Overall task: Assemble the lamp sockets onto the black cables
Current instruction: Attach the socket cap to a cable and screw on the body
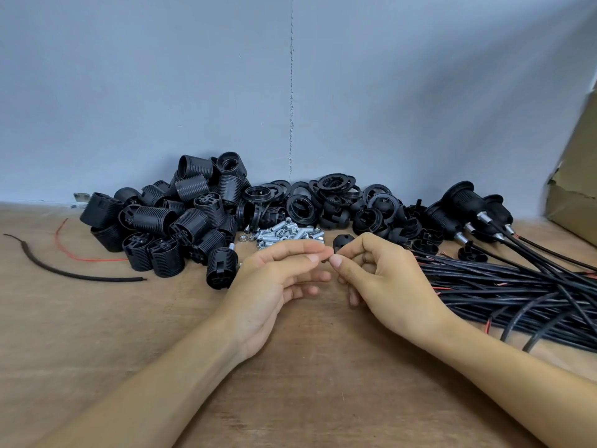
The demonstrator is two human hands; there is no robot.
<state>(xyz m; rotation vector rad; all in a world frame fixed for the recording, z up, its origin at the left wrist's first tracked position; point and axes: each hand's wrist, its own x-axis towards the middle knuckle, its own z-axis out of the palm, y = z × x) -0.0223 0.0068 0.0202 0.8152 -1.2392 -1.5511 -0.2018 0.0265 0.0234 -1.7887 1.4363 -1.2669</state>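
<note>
**Right hand (381, 270) pinches small dark part (325, 260)**

Left hand (277, 279) fingertips meet it; grip unclear. Socket cap (343, 241) just behind my index. Black cables (504, 286) lie right, socket bodies (155, 227) left. Next, likely: thread a cable through cap.

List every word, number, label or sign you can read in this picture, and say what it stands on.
No readable words or numbers anywhere.
Black ring: one small pale triangle mark, no letters.
Sockets, cables, cardboard: no print visible.
</note>
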